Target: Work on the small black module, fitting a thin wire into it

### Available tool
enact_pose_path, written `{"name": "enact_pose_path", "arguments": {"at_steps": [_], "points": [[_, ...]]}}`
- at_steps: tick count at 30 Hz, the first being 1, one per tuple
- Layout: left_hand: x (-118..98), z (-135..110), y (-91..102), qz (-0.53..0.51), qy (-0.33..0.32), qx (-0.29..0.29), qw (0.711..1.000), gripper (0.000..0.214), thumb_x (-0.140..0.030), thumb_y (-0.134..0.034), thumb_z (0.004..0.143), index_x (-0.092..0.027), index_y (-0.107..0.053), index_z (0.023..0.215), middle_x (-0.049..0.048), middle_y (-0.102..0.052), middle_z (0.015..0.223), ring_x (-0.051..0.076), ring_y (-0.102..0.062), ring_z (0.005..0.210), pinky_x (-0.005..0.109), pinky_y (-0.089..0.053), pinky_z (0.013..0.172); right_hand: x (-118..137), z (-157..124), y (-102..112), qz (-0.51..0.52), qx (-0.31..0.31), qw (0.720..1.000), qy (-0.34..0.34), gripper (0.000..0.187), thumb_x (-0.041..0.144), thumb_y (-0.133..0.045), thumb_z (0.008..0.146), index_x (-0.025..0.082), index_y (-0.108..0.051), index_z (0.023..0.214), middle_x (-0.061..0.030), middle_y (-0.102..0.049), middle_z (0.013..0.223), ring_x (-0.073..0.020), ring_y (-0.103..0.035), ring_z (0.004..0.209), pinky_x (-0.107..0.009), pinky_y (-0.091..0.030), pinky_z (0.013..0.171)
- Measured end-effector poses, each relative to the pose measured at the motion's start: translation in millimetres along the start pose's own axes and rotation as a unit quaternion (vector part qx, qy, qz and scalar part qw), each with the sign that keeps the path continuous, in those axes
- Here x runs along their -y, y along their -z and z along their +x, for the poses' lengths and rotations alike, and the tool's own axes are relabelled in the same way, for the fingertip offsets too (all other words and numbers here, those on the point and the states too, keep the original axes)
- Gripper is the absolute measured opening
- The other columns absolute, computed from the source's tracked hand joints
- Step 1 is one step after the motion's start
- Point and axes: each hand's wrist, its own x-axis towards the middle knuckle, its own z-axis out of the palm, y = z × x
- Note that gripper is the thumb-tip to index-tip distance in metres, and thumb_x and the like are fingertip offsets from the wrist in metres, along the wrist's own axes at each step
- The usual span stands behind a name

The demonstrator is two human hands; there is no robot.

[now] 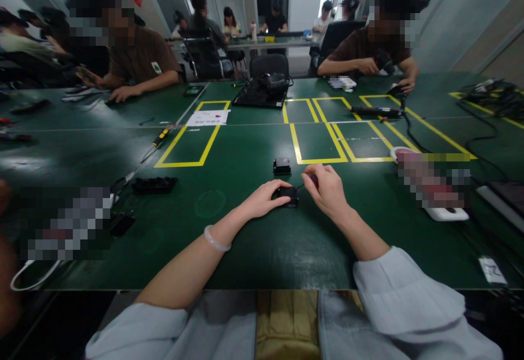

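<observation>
Green matting covers the counter (245, 251), marked with yellow tape boxes. At its near centre the person's left hand (264, 199) rests on a small black module (289, 195), fingers curled over its left edge and pressing it flat to the counter. The right hand (327, 188) is pinched narrow around a slim dark tool (313, 179) — only its tip shows between thumb and forefinger, angled toward the module's right side. What kind of tool it is cannot be told.

Judged from this posture, the step in hand is fine work on the module: one hand steadies, the other applies the tool. The next move calls for a firm hold from the left hand and a small, controlled motion from the right, since the part is light and could slide.

Count of items near the hands: two small black modules — the one being held and a second module (282, 166) lying free just beyond it. One flat black tray (154, 185) sits to the left, one yellow-handled screwdriver (158, 141) further out, and one white printed sheet (208, 118) lies in a tape box. A white device (444, 213) lies to the right, partly obscured.

Other people sit at the far side of the counter; their hands are well apart from this work.
</observation>
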Motion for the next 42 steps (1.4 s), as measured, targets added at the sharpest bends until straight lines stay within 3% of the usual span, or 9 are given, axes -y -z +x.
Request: {"name": "enact_pose_path", "arguments": {"at_steps": [4,18,26,36,42], "points": [[-0.1,0.4,-0.3,0.001,-0.004,-0.002,1.000,0.036,-0.042,-0.054,0.092,-0.021,-0.055,0.122,0.0057,-0.061,0.119,0.022,-0.058,0.109,0.035,-0.043,0.095,-1.3,-0.3,-1.2,-0.008,-0.007,1.000,0.005,0.012,0.033,-0.049,0.093,0.022,-0.053,0.091,-0.0011,-0.061,0.073,-0.0160,-0.049,0.062,-0.030,-0.042,0.068],[0.2,0.0,-0.4,0.001,0.003,-0.002,1.000,0.039,-0.046,-0.053,0.092,-0.022,-0.055,0.123,0.0063,-0.062,0.119,0.023,-0.057,0.110,0.036,-0.043,0.096,2.1,3.1,3.8,-0.027,-0.013,0.999,0.018,0.010,0.018,-0.044,0.089,0.020,-0.052,0.095,0.0004,-0.058,0.068,-0.0162,-0.051,0.062,-0.031,-0.043,0.074],[1.1,-0.5,-0.5,-0.006,0.002,-0.002,1.000,0.038,-0.044,-0.053,0.092,-0.022,-0.055,0.123,0.0060,-0.061,0.120,0.023,-0.057,0.111,0.036,-0.043,0.097,2.9,3.4,4.9,-0.025,0.005,0.999,0.022,0.015,0.030,-0.047,0.094,0.022,-0.052,0.082,0.0009,-0.058,0.066,-0.0150,-0.051,0.062,-0.030,-0.040,0.071],[-1.9,0.3,0.9,-0.005,0.003,0.004,1.000,0.038,-0.043,-0.054,0.092,-0.021,-0.054,0.122,0.0069,-0.062,0.119,0.023,-0.058,0.110,0.036,-0.043,0.096,1.1,2.7,2.4,-0.033,-0.023,0.999,0.018,0.011,0.019,-0.046,0.090,0.019,-0.053,0.098,-0.0015,-0.062,0.073,-0.0161,-0.053,0.064,-0.030,-0.043,0.072],[-1.5,0.3,0.7,-0.005,0.000,0.002,1.000,0.038,-0.044,-0.053,0.093,-0.021,-0.054,0.123,0.0066,-0.061,0.119,0.023,-0.058,0.110,0.036,-0.043,0.096,1.0,2.4,3.1,-0.024,-0.009,1.000,0.010,0.012,0.018,-0.045,0.088,0.021,-0.053,0.096,0.0004,-0.059,0.068,-0.0166,-0.051,0.062,-0.032,-0.043,0.073]]}}
